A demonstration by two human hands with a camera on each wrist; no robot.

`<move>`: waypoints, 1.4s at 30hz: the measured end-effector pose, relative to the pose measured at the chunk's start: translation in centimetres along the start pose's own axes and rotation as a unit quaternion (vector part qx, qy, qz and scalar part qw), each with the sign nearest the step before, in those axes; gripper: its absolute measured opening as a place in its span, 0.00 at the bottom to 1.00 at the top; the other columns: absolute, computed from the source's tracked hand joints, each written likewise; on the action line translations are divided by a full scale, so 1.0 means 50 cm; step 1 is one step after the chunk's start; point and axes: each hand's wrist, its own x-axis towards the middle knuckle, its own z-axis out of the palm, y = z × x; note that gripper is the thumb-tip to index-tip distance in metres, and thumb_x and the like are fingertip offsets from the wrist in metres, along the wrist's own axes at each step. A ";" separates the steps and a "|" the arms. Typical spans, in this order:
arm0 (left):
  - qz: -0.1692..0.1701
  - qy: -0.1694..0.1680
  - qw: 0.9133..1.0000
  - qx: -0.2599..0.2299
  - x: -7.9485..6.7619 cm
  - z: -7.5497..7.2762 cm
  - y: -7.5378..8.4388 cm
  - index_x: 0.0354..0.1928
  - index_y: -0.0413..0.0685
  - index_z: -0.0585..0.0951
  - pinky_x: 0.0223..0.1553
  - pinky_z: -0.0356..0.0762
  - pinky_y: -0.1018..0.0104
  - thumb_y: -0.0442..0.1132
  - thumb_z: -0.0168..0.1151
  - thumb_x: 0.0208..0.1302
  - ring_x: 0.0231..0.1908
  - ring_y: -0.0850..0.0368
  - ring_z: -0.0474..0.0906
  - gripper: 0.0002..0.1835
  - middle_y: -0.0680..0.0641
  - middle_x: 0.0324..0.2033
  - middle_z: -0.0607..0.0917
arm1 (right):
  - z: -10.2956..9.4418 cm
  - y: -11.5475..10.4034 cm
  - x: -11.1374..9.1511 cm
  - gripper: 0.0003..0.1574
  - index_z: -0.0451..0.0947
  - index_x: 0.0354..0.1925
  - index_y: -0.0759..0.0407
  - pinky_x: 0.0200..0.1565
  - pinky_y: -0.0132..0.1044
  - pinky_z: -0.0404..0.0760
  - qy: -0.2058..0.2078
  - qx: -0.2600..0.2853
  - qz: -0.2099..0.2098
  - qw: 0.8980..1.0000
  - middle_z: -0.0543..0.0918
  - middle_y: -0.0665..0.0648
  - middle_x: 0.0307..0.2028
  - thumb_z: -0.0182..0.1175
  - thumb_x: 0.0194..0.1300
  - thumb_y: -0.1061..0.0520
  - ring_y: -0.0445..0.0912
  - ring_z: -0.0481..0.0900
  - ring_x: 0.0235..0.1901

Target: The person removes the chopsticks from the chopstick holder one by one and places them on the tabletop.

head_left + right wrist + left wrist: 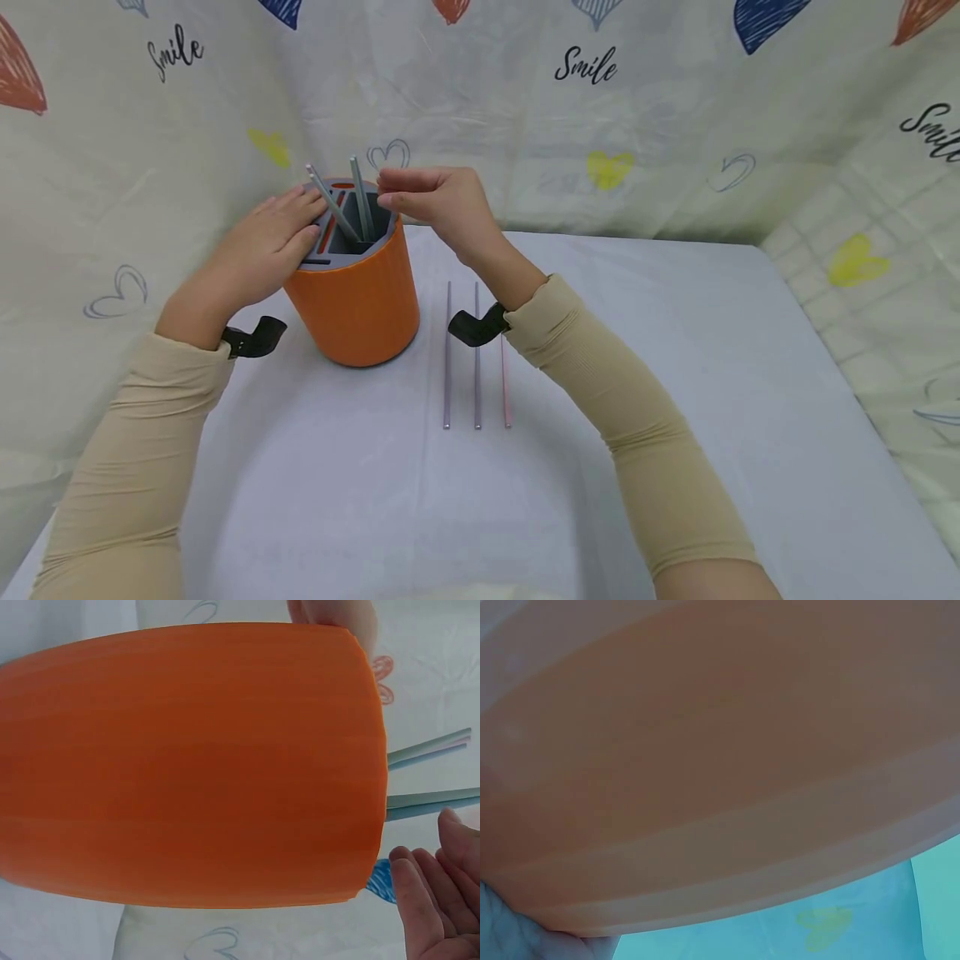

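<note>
Left hand (262, 237), fingers extended, rests atop one orange holder (356, 308); two greenish sticks (361, 200) stand inside. Right hand (444, 204), thumb and fingers parted, hovers beside them. Three thin sticks (477, 379) lie on the white table (697, 358).

The holder (356, 312) is orange, its insert (345, 261) grey, the heart-patterned curtain (495, 108) whitish.

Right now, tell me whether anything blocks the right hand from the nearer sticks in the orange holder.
Nothing visible stands between the right hand and those sticks. The left hand rests on the opposite edge of the orange holder, outside that gap.
</note>
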 end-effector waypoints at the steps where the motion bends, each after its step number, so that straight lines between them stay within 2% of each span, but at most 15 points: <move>1: 0.001 0.001 1.000 0.001 0.000 0.000 0.000 0.75 0.37 0.60 0.79 0.41 0.44 0.45 0.36 0.79 0.78 0.40 0.46 0.29 0.37 0.76 0.59 | 0.002 -0.001 0.003 0.23 0.84 0.55 0.62 0.53 0.32 0.85 -0.003 -0.003 0.001 1.000 0.87 0.59 0.51 0.70 0.60 0.63 0.45 0.87 0.50; 7: -0.001 0.006 1.000 0.002 0.000 -0.002 0.001 0.75 0.38 0.61 0.79 0.42 0.45 0.45 0.36 0.79 0.78 0.40 0.46 0.29 0.37 0.76 0.59 | 0.013 -0.003 0.014 0.23 0.84 0.55 0.58 0.52 0.31 0.85 -0.016 -0.045 -0.002 0.999 0.88 0.55 0.51 0.71 0.60 0.60 0.40 0.87 0.50; 14: -0.006 -0.006 1.000 0.005 -0.002 -0.001 0.000 0.75 0.37 0.60 0.79 0.40 0.45 0.46 0.35 0.79 0.78 0.40 0.45 0.29 0.37 0.76 0.58 | 0.021 0.000 0.021 0.21 0.85 0.54 0.55 0.50 0.31 0.85 -0.019 -0.100 -0.018 0.995 0.89 0.53 0.50 0.71 0.61 0.58 0.37 0.84 0.51; 21: -0.009 0.001 1.000 0.001 -0.002 0.000 0.002 0.75 0.37 0.60 0.79 0.41 0.45 0.45 0.35 0.79 0.79 0.41 0.45 0.29 0.36 0.76 0.59 | 0.028 0.009 0.026 0.19 0.86 0.52 0.58 0.49 0.29 0.84 -0.025 -0.139 -0.050 0.989 0.89 0.56 0.49 0.70 0.61 0.58 0.39 0.83 0.52; 28: -0.008 -0.004 1.000 0.003 -0.001 0.000 0.002 0.75 0.38 0.60 0.79 0.41 0.45 0.46 0.35 0.79 0.79 0.41 0.45 0.29 0.37 0.76 0.58 | 0.031 0.017 0.023 0.16 0.88 0.48 0.56 0.48 0.28 0.85 -0.001 -0.161 -0.074 0.984 0.89 0.55 0.48 0.70 0.61 0.56 0.40 0.82 0.51; 32: -0.008 -0.007 1.000 0.003 -0.001 0.000 0.002 0.75 0.38 0.59 0.79 0.41 0.45 0.46 0.35 0.79 0.79 0.41 0.45 0.29 0.37 0.76 0.58 | 0.028 0.009 0.016 0.14 0.88 0.46 0.60 0.47 0.29 0.85 0.018 -0.126 -0.083 0.988 0.90 0.59 0.45 0.71 0.60 0.58 0.41 0.85 0.47; 36: -0.008 -0.001 1.000 0.004 -0.002 0.000 0.001 0.75 0.38 0.60 0.79 0.41 0.45 0.46 0.35 0.79 0.79 0.41 0.45 0.29 0.37 0.76 0.58 | 0.023 -0.021 0.006 0.13 0.88 0.44 0.66 0.50 0.30 0.86 0.026 -0.057 -0.100 0.993 0.90 0.63 0.42 0.69 0.61 0.62 0.44 0.87 0.46; 42: -0.008 0.000 1.000 0.004 -0.001 0.001 -0.002 0.75 0.39 0.60 0.79 0.41 0.45 0.46 0.35 0.79 0.79 0.42 0.45 0.29 0.38 0.76 0.58 | 0.009 -0.070 -0.013 0.13 0.86 0.45 0.71 0.52 0.35 0.86 0.022 0.014 -0.156 0.987 0.90 0.61 0.39 0.68 0.61 0.65 0.46 0.89 0.42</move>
